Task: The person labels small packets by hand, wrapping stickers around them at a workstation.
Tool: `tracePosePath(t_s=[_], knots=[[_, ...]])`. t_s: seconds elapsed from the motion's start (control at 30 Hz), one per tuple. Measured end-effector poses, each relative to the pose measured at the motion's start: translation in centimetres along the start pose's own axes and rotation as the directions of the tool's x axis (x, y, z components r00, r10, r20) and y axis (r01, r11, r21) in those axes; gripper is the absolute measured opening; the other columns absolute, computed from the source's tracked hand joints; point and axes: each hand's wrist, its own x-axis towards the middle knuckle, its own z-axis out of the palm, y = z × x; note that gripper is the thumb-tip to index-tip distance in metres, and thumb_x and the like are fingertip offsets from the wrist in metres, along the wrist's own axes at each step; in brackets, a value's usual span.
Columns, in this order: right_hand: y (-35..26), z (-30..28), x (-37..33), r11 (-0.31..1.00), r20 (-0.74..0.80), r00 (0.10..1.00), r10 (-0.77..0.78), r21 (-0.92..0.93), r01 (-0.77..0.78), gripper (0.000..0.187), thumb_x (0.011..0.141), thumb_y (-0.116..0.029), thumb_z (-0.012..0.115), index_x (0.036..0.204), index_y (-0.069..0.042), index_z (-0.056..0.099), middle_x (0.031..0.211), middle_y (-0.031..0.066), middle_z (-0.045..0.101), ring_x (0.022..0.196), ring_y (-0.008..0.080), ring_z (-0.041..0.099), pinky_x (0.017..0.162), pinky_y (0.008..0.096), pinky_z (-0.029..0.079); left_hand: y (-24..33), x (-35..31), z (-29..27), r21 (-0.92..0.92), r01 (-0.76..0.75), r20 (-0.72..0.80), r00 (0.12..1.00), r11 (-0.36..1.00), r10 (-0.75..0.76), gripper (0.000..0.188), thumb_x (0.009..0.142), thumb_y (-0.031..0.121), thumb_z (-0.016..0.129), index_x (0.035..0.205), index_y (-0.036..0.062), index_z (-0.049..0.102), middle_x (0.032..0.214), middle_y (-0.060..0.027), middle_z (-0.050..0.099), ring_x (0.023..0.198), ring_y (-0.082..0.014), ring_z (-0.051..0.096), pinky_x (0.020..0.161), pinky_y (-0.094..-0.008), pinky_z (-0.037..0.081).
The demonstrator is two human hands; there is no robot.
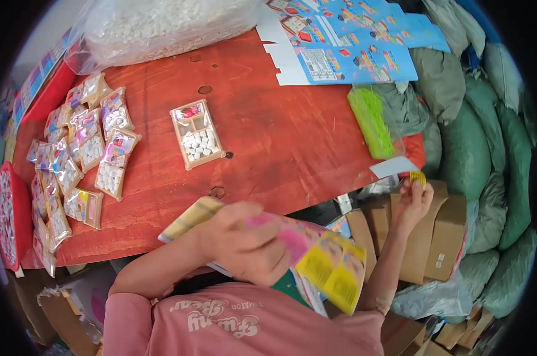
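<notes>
My left hand [253, 246], blurred by motion, is closed with curled fingers over a pink and yellow printed sheet [333, 270] in front of my chest. Its grip on the sheet is partly hidden. At the right, beyond the table edge, my right hand [415, 203] pinches a small yellow printed piece [418, 177] between its fingertips. Just beyond that lies a white card [393, 167] on the table's corner. On the red table [262, 142], a wooden tray [197, 135] in clear wrap holds small white cubes and a pink-red printed piece.
Several wrapped trays [87, 139] pile up at the left, near a red basin [13, 216] of white pieces. A clear bag of white pieces [167, 29] and blue printed card sheets [357, 47] lie at the back. Green strands [372, 121], sacks [476, 148] and cartons [437, 237] crowd the right.
</notes>
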Motion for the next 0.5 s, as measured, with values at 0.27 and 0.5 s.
tracePosePath(t_s=[0.27, 0.5], knots=[[1.5, 4.3, 1.5, 0.998, 0.111, 0.993, 0.038, -0.057, -0.032, 0.006, 0.092, -0.011, 0.049, 0.096, -0.006, 0.048, 0.086, 0.0059, 0.06, 0.069, 0.0107, 0.057, 0.059, 0.0229, 0.047, 1.7, -1.5, -6.0, 0.128, 0.01, -0.277, 0.961, 0.992, 0.026, 0.013, 0.075, 0.025, 0.053, 0.084, 0.0189, 0.046, 0.075, 0.0051, 0.05, 0.071, -0.0133, 0.056, 0.076, -0.0398, 0.036], [1.6, 12.9, -0.6, 0.925, 0.3, 0.943, -0.141, -0.299, 0.234, 0.008, 0.083, -0.009, 0.058, 0.087, -0.005, 0.051, 0.077, -0.0007, 0.046, 0.066, 0.009, 0.045, 0.057, 0.0255, 0.04, 0.6, -1.1, -17.2, 0.357, 0.316, 0.162, 0.906, 0.879, -0.391, 0.009, 0.078, 0.022, 0.054, 0.082, 0.0141, 0.051, 0.071, -0.0007, 0.054, 0.059, -0.0174, 0.057, 0.048, -0.0307, 0.037]])
